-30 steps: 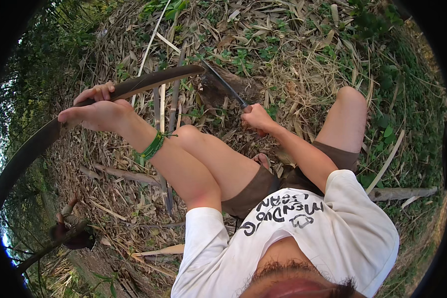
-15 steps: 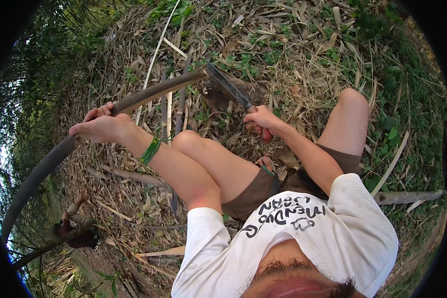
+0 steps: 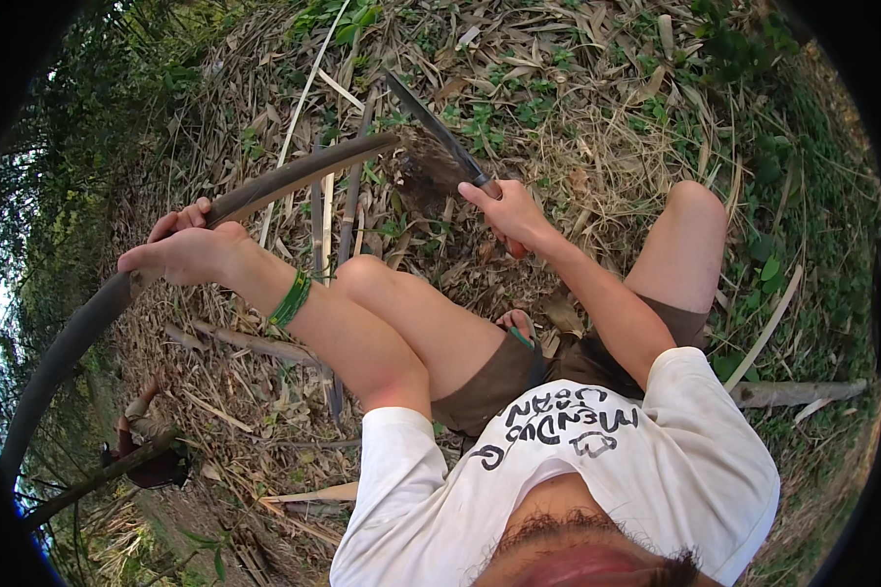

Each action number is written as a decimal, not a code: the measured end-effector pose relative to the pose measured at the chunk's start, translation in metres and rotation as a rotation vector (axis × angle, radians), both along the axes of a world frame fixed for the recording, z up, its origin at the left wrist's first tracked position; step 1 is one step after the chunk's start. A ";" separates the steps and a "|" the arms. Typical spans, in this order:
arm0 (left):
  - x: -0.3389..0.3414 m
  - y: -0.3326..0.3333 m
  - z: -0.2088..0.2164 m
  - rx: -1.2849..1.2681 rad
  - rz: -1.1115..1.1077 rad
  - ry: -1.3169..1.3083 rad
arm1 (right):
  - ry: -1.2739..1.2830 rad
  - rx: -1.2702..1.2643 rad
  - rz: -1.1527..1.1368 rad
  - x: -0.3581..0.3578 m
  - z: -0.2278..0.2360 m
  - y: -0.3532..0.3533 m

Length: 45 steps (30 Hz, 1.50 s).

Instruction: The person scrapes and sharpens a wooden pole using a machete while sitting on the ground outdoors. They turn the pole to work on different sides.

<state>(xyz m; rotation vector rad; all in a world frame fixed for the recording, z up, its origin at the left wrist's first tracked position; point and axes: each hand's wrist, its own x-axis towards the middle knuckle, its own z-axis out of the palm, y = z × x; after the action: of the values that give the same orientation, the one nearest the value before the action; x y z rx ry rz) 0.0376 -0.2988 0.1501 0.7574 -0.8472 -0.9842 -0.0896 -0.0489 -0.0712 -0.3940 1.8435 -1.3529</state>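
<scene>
My left hand is closed round a long, dark bamboo pole, which looks split along its length. From the left rim of the view the pole runs past my palm to its far end by a dark wood block on the ground. Just right of that end, a machete with a dark blade points up and to the left, apart from the pole as far as I can tell. Its reddish-brown handle is in my closed right hand. A green band circles my left wrist.
Dry leaves and green weeds cover the ground. Thin bamboo strips lie beyond my left knee, and a pale log lies at the right. Another person is low at the left, near a slanting branch.
The machete has risen up and to the left with my right hand, its tip farther from the pole's end. My left hand and the pole have shifted slightly left.
</scene>
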 end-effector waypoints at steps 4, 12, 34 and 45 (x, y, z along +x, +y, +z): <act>-0.006 0.003 -0.001 0.015 0.033 0.031 | 0.028 0.028 0.031 0.003 -0.012 0.006; -0.007 -0.004 -0.005 0.000 -0.016 -0.022 | 0.012 0.052 -0.001 0.004 -0.037 -0.001; -0.010 -0.013 -0.007 0.023 -0.055 -0.061 | 0.173 0.108 -0.013 0.007 -0.071 -0.040; 0.002 -0.018 -0.018 0.040 -0.031 -0.051 | -0.071 -0.208 -0.100 0.004 0.031 -0.029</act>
<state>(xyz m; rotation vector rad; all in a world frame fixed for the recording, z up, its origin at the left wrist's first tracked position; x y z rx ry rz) 0.0398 -0.3170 0.1324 0.8087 -0.8882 -1.0156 -0.0860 -0.0774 -0.0400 -0.3603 1.6891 -1.6138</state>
